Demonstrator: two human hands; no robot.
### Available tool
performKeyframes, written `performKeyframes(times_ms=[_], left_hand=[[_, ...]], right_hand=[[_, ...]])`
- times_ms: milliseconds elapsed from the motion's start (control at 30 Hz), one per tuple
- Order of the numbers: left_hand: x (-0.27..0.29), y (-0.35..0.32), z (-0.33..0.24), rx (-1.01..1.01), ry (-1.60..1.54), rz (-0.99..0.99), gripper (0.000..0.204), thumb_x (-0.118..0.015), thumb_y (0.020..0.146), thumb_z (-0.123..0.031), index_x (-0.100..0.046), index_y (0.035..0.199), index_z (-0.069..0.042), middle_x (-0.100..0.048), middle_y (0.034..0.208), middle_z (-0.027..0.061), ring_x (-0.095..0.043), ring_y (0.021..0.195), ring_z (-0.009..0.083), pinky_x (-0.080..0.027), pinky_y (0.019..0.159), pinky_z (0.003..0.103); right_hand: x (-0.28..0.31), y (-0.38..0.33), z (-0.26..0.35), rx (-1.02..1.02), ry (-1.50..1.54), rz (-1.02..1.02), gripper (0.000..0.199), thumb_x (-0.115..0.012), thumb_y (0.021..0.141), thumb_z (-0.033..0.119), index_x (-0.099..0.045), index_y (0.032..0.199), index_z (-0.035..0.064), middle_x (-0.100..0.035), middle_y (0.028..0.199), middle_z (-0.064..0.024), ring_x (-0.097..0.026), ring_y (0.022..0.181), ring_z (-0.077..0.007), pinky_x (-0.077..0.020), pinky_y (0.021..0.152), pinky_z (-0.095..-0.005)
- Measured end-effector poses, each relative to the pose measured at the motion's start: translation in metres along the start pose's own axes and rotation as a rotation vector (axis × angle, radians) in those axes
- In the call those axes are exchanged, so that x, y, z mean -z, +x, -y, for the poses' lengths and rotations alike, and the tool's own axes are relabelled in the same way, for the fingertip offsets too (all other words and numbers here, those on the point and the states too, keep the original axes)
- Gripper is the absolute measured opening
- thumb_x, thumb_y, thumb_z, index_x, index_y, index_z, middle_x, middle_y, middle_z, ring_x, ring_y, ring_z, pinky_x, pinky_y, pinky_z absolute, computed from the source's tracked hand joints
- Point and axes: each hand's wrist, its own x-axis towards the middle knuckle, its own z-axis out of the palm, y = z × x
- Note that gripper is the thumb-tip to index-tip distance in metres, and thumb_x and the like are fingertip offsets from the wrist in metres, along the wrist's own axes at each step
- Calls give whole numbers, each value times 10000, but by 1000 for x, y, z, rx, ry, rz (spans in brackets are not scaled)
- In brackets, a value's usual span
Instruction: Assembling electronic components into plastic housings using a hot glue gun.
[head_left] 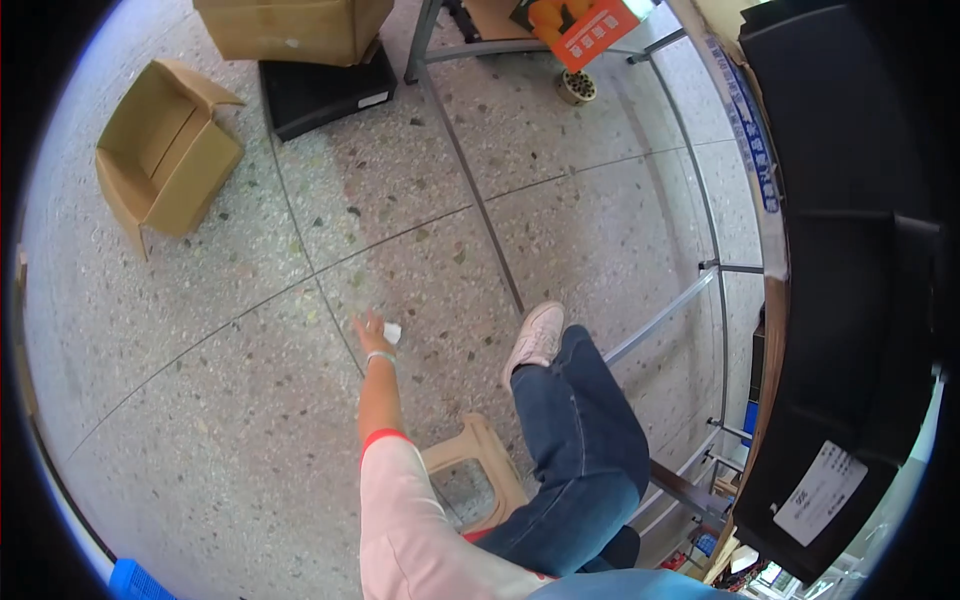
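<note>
My left hand reaches down over the speckled floor, a pale band around its wrist. Its fingers look spread apart. Right beside the thumb side is a small white piece, perhaps paper; whether the hand touches it I cannot tell. A pale sleeve with a red cuff covers the upper part of that arm. My right hand does not show anywhere.
An open cardboard box stands at the far left. Behind it, another carton rests on a black box. A beige plastic stool is beside my leg. Metal rack bars and black boxes line the right.
</note>
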Motion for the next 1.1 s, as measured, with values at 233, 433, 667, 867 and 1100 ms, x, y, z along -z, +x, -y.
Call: performKeyframes(times_ms=[233, 433, 667, 867, 1100], left_hand=[[-46, -29, -16, 97, -441, -253, 388, -467, 953, -193, -634, 1292, -104, -554, 1372, 101, -441, 1333, 320, -296, 1121, 604], [1, -159, -57, -27, -1229, -976, 358, -788, 776, -112, -599, 1064, -12, -582, 1058, 198, -543, 1033, 410, -447, 907, 472], [108, -393, -21, -472, -1137, -1146, 304, -772, 802, -71, -562, 1017, -22, -572, 981, 184, -547, 954, 381, -431, 823, 475], [223, -573, -47, -1282, -676, -1261, 377, -777, 827, -239, -565, 1049, -19, -555, 988, 181, -549, 943, 385, -445, 819, 449], [367, -644, -190, -1341, 143, -1143, 464, -772, 820, -293, -569, 1079, 34, -552, 1163, 226, -538, 1096, 416, -474, 915, 462]], right_hand=[[-67, 36, -32, -96, 54, 165, 176, -648, 924, 258, -610, 849, 103, -616, 826, -32, -619, 772, -176, -537, 736, -338], [13, 19, -19, -196, 131, 84, 178, -654, 925, 268, -608, 874, 104, -607, 809, -29, -617, 766, -172, -539, 731, -333], [211, -154, 64, -223, 147, -538, 162, -656, 937, 232, -588, 868, 102, -545, 721, -8, -575, 699, -143, -505, 667, -315], [163, -234, 138, -154, 221, -430, 182, -653, 933, 132, -512, 849, 51, -468, 746, -10, -470, 628, -115, -425, 595, -279], [185, -254, 135, -335, 358, -303, 137, -614, 936, 92, -512, 994, 19, -453, 738, -27, -449, 601, -118, -401, 559, -295]])
